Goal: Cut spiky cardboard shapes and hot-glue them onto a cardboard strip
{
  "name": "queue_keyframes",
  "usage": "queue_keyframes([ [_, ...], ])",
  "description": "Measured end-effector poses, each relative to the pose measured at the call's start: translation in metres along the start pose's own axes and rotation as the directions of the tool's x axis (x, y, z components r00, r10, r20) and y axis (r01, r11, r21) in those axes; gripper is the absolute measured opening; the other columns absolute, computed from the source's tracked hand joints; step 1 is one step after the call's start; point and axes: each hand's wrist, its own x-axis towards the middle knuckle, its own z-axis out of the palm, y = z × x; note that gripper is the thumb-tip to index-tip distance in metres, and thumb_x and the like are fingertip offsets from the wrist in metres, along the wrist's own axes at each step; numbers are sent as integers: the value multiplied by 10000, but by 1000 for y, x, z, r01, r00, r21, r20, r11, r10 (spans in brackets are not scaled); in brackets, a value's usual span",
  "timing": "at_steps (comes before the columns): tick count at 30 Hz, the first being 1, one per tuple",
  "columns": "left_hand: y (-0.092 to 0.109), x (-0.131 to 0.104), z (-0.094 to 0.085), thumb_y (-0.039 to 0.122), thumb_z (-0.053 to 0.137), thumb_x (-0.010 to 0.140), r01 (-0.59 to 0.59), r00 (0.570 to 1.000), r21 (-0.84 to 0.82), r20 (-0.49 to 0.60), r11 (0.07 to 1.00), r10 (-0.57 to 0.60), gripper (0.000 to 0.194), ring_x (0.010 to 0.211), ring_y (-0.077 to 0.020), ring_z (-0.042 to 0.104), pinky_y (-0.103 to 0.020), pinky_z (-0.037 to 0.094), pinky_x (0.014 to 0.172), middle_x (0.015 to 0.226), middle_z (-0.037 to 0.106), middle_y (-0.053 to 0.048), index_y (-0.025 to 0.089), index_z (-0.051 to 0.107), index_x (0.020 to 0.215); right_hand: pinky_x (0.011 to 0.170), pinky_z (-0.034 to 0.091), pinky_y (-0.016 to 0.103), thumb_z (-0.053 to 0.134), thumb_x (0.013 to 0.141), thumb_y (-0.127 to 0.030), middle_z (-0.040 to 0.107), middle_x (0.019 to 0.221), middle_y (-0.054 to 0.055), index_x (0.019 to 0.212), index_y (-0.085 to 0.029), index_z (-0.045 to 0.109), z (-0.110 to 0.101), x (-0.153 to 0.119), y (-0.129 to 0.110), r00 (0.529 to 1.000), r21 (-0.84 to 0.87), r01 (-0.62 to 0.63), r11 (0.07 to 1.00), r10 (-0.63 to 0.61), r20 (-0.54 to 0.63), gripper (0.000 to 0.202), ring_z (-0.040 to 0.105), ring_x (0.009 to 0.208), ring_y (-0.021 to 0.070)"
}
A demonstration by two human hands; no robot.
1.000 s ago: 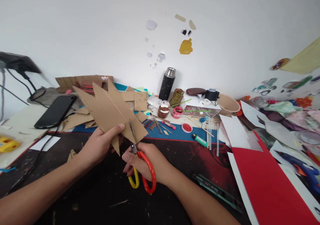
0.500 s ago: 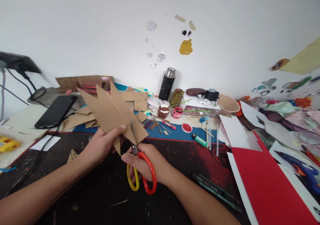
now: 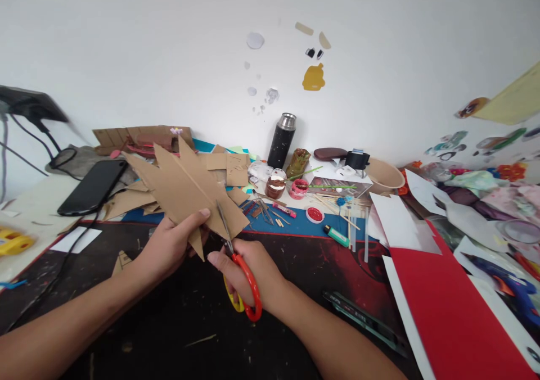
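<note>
A jagged, pointed piece of brown cardboard [image 3: 181, 186] is held up over the dark table by my left hand [image 3: 172, 242], its thumb pressed on the front face and the other fingers behind. My right hand [image 3: 248, 273] grips scissors [image 3: 252, 290] with one red and one yellow handle loop. The blades lie against the lower right part of the cardboard, and one blade shows on its front face. Part of the yellow loop is hidden by my fingers.
Behind stand a black flask [image 3: 282, 141], a brown jar [image 3: 275, 184] and a pink jar [image 3: 298, 188]. A phone [image 3: 93, 188] and cardboard scraps are at left. A green glue stick [image 3: 337, 236], a dark cutter [image 3: 365, 321] and red paper [image 3: 455, 312] lie at right.
The scissors' handle loops have come closer together as my right hand's fingers tightened. The cardboard has tilted slightly to the left in my left hand.
</note>
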Motion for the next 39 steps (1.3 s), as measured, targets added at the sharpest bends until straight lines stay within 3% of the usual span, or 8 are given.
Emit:
queue_keyframes([
  [12, 0, 0, 2, 576, 895, 664, -25, 1000, -23, 7, 999, 25, 463, 400, -140, 426, -277, 349, 384, 487, 497, 41, 275, 553, 579, 570, 470, 287, 752, 1091, -708, 573, 613, -29, 851, -264, 588, 6, 0, 8, 999, -17, -41, 999, 40, -36, 530, 602, 557, 181],
  [18, -9, 3, -1, 561, 939, 671, -36, 999, -82, -13, 996, 35, 467, 408, -139, 425, -279, 349, 388, 509, 517, 48, 276, 571, 637, 594, 508, 307, 730, 1119, -622, 575, 617, -15, 880, -254, 652, 9, 1, 10, 996, -40, -61, 997, 58, -71, 446, 655, 608, 214],
  [25, -10, 4, -2, 565, 925, 708, -42, 999, -78, 0, 996, 43, 468, 405, -138, 418, -284, 333, 386, 514, 490, 48, 276, 565, 629, 543, 465, 263, 734, 1127, -531, 555, 584, -53, 887, -253, 613, 10, 1, 9, 997, -6, -55, 998, 54, -50, 386, 597, 511, 163],
  [30, -6, 3, 0, 546, 938, 676, -38, 999, -89, -13, 995, 37, 462, 422, -132, 409, -281, 335, 399, 522, 489, 56, 272, 568, 641, 558, 502, 234, 707, 1134, -459, 608, 594, -61, 904, -240, 642, 6, 2, 9, 1000, 36, -22, 999, 22, 12, 324, 631, 504, 148],
  [35, -6, 3, 1, 552, 928, 672, -9, 1000, -100, -22, 995, 7, 477, 402, -129, 402, -272, 326, 386, 506, 470, 64, 275, 542, 630, 641, 565, 252, 783, 1094, -609, 707, 658, -26, 945, -226, 668, -1, 3, 8, 996, 13, 70, 997, -71, 47, 427, 707, 591, 164],
  [39, -8, 5, -3, 566, 933, 670, 8, 998, -114, -57, 993, -15, 462, 414, -143, 432, -277, 352, 389, 520, 509, 52, 272, 577, 660, 725, 631, 302, 858, 983, -785, 761, 742, -7, 1032, -222, 688, -1, 5, 10, 994, 136, 27, 990, -42, 105, 590, 767, 678, 192],
])
